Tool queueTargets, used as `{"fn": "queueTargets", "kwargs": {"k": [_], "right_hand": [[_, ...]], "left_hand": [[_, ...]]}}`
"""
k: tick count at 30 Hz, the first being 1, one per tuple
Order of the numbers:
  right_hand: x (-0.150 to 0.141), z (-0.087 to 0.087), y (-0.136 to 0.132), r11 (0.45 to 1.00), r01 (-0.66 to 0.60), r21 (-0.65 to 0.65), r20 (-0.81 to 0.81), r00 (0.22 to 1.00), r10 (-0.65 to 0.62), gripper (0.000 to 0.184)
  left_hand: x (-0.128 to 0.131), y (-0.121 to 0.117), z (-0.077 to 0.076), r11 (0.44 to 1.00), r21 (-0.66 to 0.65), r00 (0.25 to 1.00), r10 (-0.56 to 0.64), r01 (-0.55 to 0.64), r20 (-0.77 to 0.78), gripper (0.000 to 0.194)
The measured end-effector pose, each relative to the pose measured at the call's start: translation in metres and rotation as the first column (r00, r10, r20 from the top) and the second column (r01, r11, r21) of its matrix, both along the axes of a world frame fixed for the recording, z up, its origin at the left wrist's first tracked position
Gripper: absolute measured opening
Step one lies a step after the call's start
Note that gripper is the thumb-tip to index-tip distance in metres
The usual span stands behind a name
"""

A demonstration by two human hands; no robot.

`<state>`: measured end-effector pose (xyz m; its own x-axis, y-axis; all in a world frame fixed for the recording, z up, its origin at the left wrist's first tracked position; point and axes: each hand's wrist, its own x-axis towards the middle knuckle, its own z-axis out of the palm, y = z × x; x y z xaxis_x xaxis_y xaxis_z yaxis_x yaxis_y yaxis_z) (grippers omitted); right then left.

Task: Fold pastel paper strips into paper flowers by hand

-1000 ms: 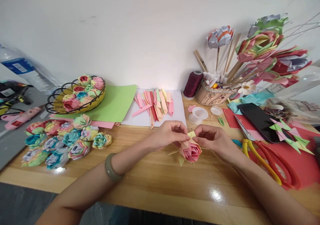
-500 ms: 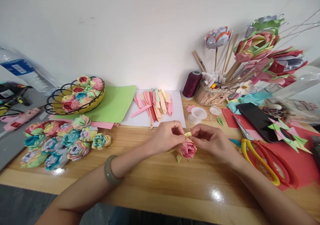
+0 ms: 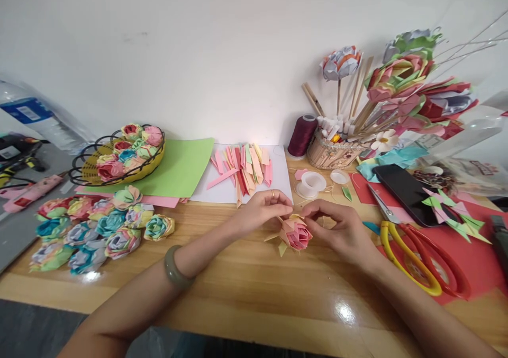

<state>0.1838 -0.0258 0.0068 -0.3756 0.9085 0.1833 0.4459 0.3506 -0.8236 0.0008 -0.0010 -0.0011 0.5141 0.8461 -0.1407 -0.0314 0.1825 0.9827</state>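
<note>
On the bench (image 3: 254,294), just at the meeting point of both hands, sat a pink paper rose (image 3: 297,234) with peach outer petals and pale pointed tips poking out beneath, its tight pink heart turned toward the person. The left hand (image 3: 264,212) came in at the rose's eleven o'clock, its fingers bent and drawn together by the upper petals; from where I stood I couldn't tell what they pinched. The right hand (image 3: 341,233) curved in from three o'clock, thumb and forefinger at the blossom's near edge, and whether they gripped a petal was likewise hidden. To judge by the layers, the bloom looked mostly built: the centre was closed and ringed with petals, while the outermost ones seemed to want settling. Plenty else looked finished: a loose cluster of many-coloured paper roses (image 3: 123,240) lay toward nine o'clock, and more filled a yellow woven basket with black looped edging (image 3: 90,168) at ten. At eleven, a heap of folded pink, peach and red paper strips (image 3: 248,167) lay unused on a white sheet. A cone of dark maroon thread (image 3: 302,135) stood at twelve o'clock, and scissors with yellow and red handles (image 3: 435,288) rested at about four.
</note>
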Motion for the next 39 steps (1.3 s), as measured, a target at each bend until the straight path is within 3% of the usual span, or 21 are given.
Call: {"fn": "queueTargets", "kwargs": {"k": [3,5,6,8,10,12,15,19,22,31,39], "right_hand": [[0.005,-0.006,-0.001,0.973,0.055,0.223,0.031,0.998,-0.063,0.007],[0.007,-0.008,-0.001,0.944,0.025,0.328,0.025,0.999,-0.035,0.01],[0.007,-0.008,-0.002,0.933,0.004,0.36,0.02,1.0,-0.012,0.013],[0.006,-0.005,-0.002,0.919,0.021,0.393,-0.011,1.0,-0.018,0.014],[0.004,-0.002,-0.002,0.929,0.118,0.35,-0.068,0.993,-0.101,0.008],[0.003,0.003,-0.001,0.963,0.188,0.194,-0.109,0.98,-0.169,0.003],[0.0,0.007,0.002,0.988,0.109,-0.106,-0.114,0.986,-0.121,0.02],[-0.002,0.009,0.004,0.961,0.001,-0.277,-0.164,0.985,-0.048,0.026],[-0.003,0.009,0.003,0.952,-0.016,-0.304,-0.181,0.983,-0.042,0.026],[-0.002,0.001,0.002,0.976,-0.05,-0.21,-0.152,0.988,0.017,0.022],[-0.003,0.002,0.001,0.989,-0.058,-0.133,-0.115,0.992,0.043,0.018]], "left_hand": [[0.002,-0.002,0.003,0.988,-0.078,0.991,-0.128,0.131,0.044,0.037],[0.004,-0.006,0.005,0.962,-0.115,0.969,-0.243,0.247,0.048,0.046],[0.005,-0.008,0.006,0.957,-0.107,0.963,-0.266,0.269,0.039,0.047],[0.007,-0.01,0.007,0.983,0.006,0.982,-0.185,0.185,-0.032,0.05],[0.007,-0.011,0.005,0.976,0.214,0.989,0.003,0.029,-0.15,0.054],[0.007,-0.01,0.003,0.895,0.443,0.948,0.187,-0.057,-0.256,0.057],[0.006,-0.009,-0.002,0.756,0.655,0.872,0.314,0.009,-0.375,0.046],[0.006,-0.009,-0.006,0.672,0.728,0.812,0.347,0.135,-0.47,0.021],[0.007,-0.011,-0.008,0.658,0.74,0.812,0.351,0.141,-0.466,0.02],[0.01,-0.013,-0.013,0.661,0.75,0.886,0.34,0.013,-0.315,0.029],[0.011,-0.015,-0.014,0.588,0.809,0.865,0.415,-0.019,-0.281,0.025]]}}
